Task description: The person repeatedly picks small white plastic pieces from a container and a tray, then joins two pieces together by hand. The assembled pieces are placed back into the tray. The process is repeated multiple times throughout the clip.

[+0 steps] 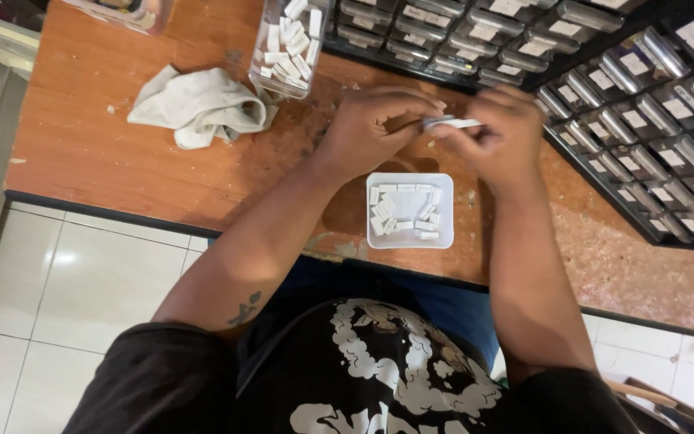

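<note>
My left hand (371, 128) and my right hand (498, 137) meet over a worn orange-brown table (106, 153). Between their fingertips they pinch a small white flat piece (453, 123), held level above the table. Just below the hands sits a square white tray (373, 238) holding several small white rectangular pieces (403, 212). A clear plastic box (262, 56) with several more white pieces stands at the back, left of my left hand.
A crumpled white cloth (198, 104) lies at the left of the table. Black racks of small clear labelled drawers (644, 104) fill the back and right side. The table's dark front edge (122, 213) borders a white tiled floor (66, 289).
</note>
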